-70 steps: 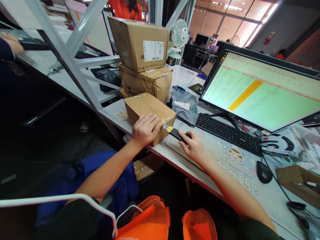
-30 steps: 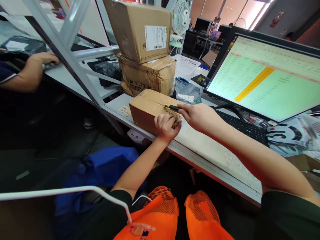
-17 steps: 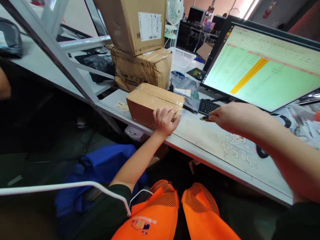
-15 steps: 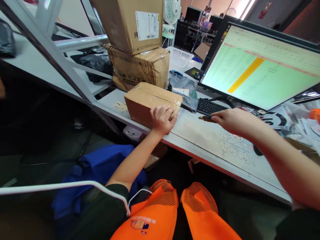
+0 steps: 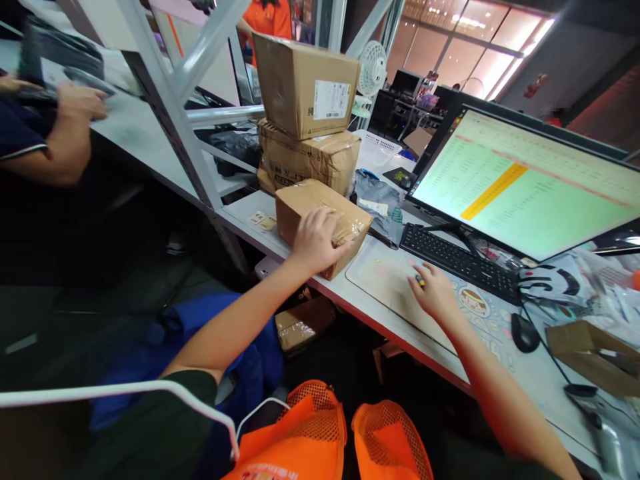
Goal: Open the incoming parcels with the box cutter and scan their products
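A taped brown cardboard box [image 5: 300, 200] sits at the front edge of the desk. My left hand [image 5: 320, 240] grips its top near the right end, the fingers bent over the tape. To the right, above the desk mat [image 5: 373, 273], is my right hand [image 5: 433, 293], closed around a utility knife [image 5: 421, 282]. Only a small yellow part of the knife shows between the fingers; its blade cannot be made out. The knife and the box are apart.
Two larger boxes [image 5: 325, 73] are stacked behind. A grey plastic bag [image 5: 380, 200], keyboard [image 5: 460, 260], monitor [image 5: 525, 187] and mouse [image 5: 525, 332] stand around the mat. An open carton [image 5: 595, 353] lies at right. A metal frame post [image 5: 175, 127] rises at left, beyond which a co-worker's hand [image 5: 83, 100] shows.
My right hand has come down and nearer to me with the knife, turning so the knife is mostly hidden. My left hand has shifted further onto the box top. The view has tilted up.
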Demonstrator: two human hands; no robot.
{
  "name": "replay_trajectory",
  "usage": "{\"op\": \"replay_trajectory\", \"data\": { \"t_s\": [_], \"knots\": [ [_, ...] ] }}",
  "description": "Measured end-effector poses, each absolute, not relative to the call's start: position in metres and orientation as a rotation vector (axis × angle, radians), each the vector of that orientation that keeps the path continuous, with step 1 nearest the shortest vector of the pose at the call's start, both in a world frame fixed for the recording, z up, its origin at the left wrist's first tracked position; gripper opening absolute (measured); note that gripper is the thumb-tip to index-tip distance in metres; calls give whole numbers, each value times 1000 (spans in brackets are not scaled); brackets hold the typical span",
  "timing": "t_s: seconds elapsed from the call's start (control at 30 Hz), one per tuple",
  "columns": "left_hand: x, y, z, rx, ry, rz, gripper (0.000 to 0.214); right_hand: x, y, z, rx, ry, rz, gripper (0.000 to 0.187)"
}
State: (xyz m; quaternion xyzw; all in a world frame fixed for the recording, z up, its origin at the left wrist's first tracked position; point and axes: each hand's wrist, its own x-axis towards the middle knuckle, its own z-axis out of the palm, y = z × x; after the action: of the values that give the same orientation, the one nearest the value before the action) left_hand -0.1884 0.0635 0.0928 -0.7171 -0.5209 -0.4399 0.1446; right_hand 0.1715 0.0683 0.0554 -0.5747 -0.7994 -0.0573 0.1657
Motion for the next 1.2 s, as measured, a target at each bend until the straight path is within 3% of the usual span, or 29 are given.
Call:
{"op": "replay_trajectory", "data": {
  "t_s": [0.07, 0.2, 0.4, 0.67, 0.93, 1.2],
  "knots": [
    [-155, 66, 97, -2023, -1679, -1176, 66, 123, 97, 77, -1289, -2296, -19, 47],
    [-139, 68, 92, -2039, -1744, -1146, 45, 43, 143, 109, -848, -2389, 78, 53],
    [-198, 48, 83, -2158, -1439, -1234, 43, 11, 141, 129, -561, -2568, -112, 42],
    [-227, 41, 91, -2337, -1371, -1403, 52, -14, 129, 110, -709, -2483, -220, 53],
    [-236, 78, 134, -2740, -1546, -1397, 55, -20, 135, 84, -821, -2156, -67, 63],
    [-241, 86, 93, -2350, -1432, -1542, 56, -32, 153, 69, -938, -1536, 220, 74]
  ]
}}
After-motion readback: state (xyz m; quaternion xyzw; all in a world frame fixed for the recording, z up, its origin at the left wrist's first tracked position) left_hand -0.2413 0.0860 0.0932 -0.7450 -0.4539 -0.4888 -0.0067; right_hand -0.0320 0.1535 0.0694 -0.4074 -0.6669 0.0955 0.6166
